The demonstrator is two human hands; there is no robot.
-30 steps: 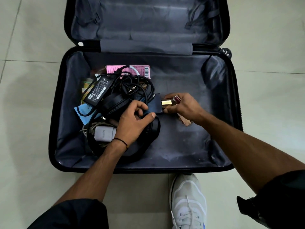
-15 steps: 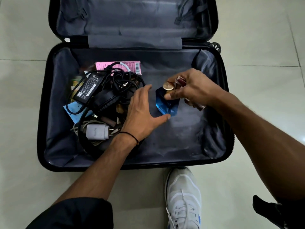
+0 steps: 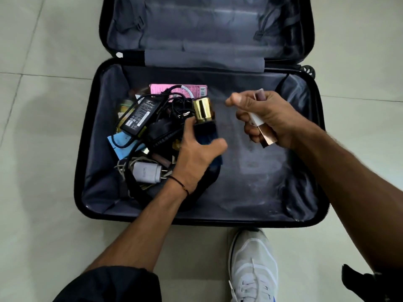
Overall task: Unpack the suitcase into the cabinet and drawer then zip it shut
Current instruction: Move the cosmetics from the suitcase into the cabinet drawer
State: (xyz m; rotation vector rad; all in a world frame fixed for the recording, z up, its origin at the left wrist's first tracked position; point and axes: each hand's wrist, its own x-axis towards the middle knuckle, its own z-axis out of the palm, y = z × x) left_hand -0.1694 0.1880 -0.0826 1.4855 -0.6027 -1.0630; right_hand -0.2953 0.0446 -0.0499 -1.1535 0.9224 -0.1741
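Left hand [image 3: 196, 155] gripping dark blue, gold-capped perfume bottle [image 3: 204, 120], upright, above cable pile inside open black suitcase [image 3: 87, 136]. Right hand [image 3: 265, 118] clutching small rose-gold tubes [image 3: 265, 132], hovering just right. Remaining clutter lying nearer left hand.

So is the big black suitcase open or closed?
Open. The suitcase lies flat on the floor, its lid folded back, showing the grey lining.

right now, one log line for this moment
left hand: holds gold-capped blue bottle | right hand: holds rose-gold tube | black suitcase: open
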